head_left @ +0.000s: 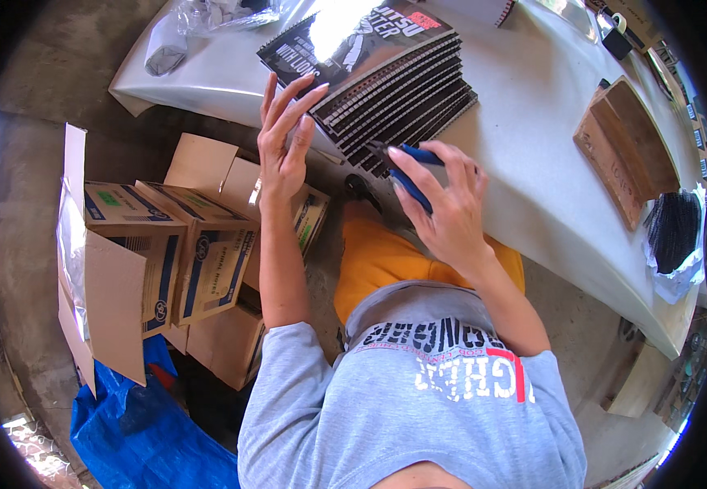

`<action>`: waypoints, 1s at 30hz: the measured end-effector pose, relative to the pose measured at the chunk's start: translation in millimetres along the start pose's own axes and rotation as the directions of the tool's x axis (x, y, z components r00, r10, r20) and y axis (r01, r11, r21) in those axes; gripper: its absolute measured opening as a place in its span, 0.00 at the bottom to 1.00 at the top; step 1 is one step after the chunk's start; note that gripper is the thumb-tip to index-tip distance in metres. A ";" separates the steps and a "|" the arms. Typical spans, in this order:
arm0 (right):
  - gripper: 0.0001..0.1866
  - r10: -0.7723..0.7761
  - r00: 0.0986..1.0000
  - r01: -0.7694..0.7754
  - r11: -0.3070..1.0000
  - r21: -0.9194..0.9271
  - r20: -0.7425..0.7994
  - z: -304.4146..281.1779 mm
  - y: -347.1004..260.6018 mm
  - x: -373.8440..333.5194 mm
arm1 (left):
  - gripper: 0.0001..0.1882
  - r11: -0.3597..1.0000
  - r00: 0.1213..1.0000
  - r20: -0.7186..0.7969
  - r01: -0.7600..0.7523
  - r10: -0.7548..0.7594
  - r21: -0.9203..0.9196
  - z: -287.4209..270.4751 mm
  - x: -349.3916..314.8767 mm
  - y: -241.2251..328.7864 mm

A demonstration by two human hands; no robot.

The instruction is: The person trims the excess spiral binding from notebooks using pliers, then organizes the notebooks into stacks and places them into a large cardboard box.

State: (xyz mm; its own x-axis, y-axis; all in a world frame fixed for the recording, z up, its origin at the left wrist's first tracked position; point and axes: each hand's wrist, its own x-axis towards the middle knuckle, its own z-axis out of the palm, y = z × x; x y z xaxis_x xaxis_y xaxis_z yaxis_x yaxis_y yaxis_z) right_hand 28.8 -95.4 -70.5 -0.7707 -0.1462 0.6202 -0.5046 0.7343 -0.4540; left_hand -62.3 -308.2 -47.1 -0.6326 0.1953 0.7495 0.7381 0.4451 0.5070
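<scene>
A leaning stack of spiral-bound books (398,94) with dark covers and black coils lies near the table's edge, in front of me. Along its left side my left hand (284,155) is raised with fingers stretched out, fingertips at the top book's edge and holding nothing. My right hand (455,208) grips blue-handled pliers (413,189), their handles spread apart. The dark jaws point left, at the coils on the near lower corner of the stack. Whether the jaws touch a coil, I cannot tell.
The white-covered table (525,147) bears a wooden tray (627,151) and a bundle of black coils (673,232) at right. Clear plastic wrap (223,16) lies far left. Cardboard boxes (219,273) stand on the floor at left, above a blue tarp (141,428).
</scene>
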 end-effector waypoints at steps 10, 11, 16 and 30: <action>0.23 -0.049 0.998 0.047 0.995 -0.094 -0.028 16.4 -10.0 28.6 | 0.13 0.998 0.995 -0.102 0.007 -0.013 -0.056 10.8 -6.4 -11.0; 0.24 -0.053 0.998 0.050 0.993 -0.106 -0.026 17.4 -10.6 30.1 | 0.13 0.998 0.995 -0.101 0.009 -0.015 -0.055 10.4 -6.4 -10.4; 0.24 0.004 1.000 -0.003 0.999 -0.041 0.027 21.4 -10.8 29.9 | 0.12 0.998 0.993 -0.112 0.020 -0.026 -0.059 11.5 -8.2 -9.8; 0.18 0.270 0.827 -0.552 0.562 0.616 0.494 10.9 -21.1 37.5 | 0.12 0.997 0.993 -0.114 -0.039 0.032 -0.061 13.9 -7.8 -16.1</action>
State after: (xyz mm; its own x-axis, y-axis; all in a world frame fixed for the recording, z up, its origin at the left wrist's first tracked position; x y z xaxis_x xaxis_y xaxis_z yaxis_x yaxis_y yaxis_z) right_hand 6.3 -123.6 -44.6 -0.9656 -0.2494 0.0741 -0.0979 0.0845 -0.9916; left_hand -72.5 -304.7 -67.0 -0.5780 0.1086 0.8088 0.7751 0.3831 0.5025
